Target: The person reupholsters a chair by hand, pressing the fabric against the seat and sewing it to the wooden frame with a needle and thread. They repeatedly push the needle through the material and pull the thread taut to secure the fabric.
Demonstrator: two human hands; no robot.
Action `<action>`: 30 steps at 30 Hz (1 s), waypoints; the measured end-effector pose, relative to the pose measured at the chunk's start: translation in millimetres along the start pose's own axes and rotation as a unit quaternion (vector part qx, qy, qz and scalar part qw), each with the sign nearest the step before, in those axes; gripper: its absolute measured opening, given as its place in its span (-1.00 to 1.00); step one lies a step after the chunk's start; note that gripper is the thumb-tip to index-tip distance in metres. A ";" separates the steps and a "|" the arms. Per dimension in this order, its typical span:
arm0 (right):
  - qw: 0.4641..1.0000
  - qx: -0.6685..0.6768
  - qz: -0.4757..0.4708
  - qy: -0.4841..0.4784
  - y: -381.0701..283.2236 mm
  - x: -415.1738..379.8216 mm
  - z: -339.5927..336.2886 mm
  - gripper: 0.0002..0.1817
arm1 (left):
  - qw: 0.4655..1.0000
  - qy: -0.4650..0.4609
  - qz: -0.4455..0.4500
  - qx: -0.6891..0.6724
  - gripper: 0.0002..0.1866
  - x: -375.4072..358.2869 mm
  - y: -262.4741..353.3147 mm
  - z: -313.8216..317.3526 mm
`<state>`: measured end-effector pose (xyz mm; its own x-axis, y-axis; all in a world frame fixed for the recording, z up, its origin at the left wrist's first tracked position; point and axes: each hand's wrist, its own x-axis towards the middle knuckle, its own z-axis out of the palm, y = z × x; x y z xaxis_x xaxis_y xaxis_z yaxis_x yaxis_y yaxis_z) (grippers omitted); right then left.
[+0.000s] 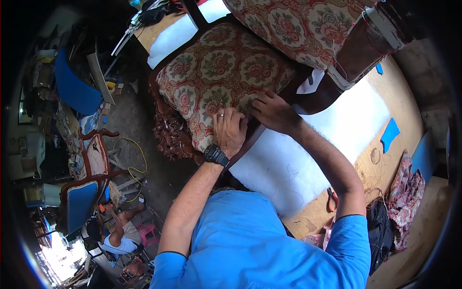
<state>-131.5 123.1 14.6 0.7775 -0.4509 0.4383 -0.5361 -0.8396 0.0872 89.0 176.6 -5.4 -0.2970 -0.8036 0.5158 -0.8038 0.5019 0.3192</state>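
Observation:
A carved dark wood chair (175, 137) lies with its floral upholstery fabric (216, 62) facing up. My left hand (229, 129), with a ring and a black watch on the wrist, presses bent fingers onto the fabric near its close edge. Beside it, my right hand (273, 111) has its fingers curled at the same edge, where the fabric meets the wooden frame. Both hands look closed on the cloth; their fingertips are partly hidden. White padding (284, 164) is spread beneath the chair on the workbench.
Red-handled pliers (332, 200) and a blue scrap (390, 135) lie on the wooden workbench (308, 224). A second floral-covered piece (288, 24) is at the top. Left, a co-worker (122, 236) sits low near a blue-padded chair (82, 204); a yellow hose (143, 156) crosses the floor.

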 end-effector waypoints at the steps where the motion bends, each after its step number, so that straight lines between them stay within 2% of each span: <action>1: 1.000 -0.002 -0.012 -0.008 1.6 0.4 0.2 -0.80 | 1.000 0.001 0.005 -0.006 -0.80 -0.6 -0.7 -0.8; 9: 0.999 -0.007 -0.049 -0.007 12.7 1.8 -3.6 -0.78 | 1.000 -0.007 0.029 0.006 -0.64 -1.5 -2.8 -1.1; 15: 0.998 -0.013 -0.066 -0.022 16.4 5.9 -2.2 -0.83 | 1.000 -0.003 0.018 -0.007 -0.60 -4.1 -4.9 0.4; 18: 0.997 0.003 -0.070 -0.042 18.2 6.8 -3.7 -0.81 | 1.000 -0.002 0.020 0.007 -0.64 -4.0 -4.6 1.2; 24: 0.998 0.051 -0.028 -0.011 17.1 1.3 -1.6 -0.80 | 0.999 -0.015 0.023 0.019 -0.78 -3.8 -4.4 2.1; 27: 0.998 0.056 -0.005 0.000 15.7 1.4 -3.8 -0.80 | 1.000 -0.003 -0.019 -0.011 -0.83 -4.3 0.3 2.5; 30: 0.998 0.051 -0.019 -0.011 15.3 4.0 -10.7 -0.71 | 0.997 -0.013 -0.067 -0.044 -0.85 -4.2 5.1 2.3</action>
<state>-140.1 111.7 27.2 0.8044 -0.4236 0.4165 -0.4703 -0.8824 0.0110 84.9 181.8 -7.8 -0.2039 -0.8724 0.4443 -0.7895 0.4148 0.4523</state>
